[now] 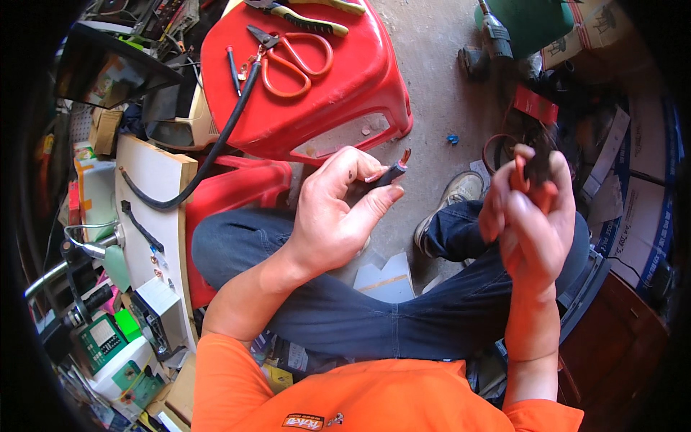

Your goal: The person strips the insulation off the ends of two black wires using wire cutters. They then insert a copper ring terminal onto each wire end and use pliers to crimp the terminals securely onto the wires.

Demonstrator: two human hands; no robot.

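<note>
My left hand (338,209) pinches a short black cable (390,175), its end cut back to bare copper (406,155) and pinkish inner sheathing. To the right, my right hand (536,230) grips a blurred hand tool with orange handles (542,196) and dark jaws. On the red plastic stool (360,86) ahead lie orange-handled shears (317,57), pliers with yellow-black grips (324,21), a short wire (235,72) and a long black cable (223,140), which runs down over a white board (147,223) at the left.
A second red seat (252,183) stands at the left beside a crowded heap of electronics (108,338) and boxes. A power tool (497,39) rests upper right, above a red box (536,103). Cartons (633,230) line the right. A cardboard scrap (381,277) lies between my legs on the floor (432,93).
</note>
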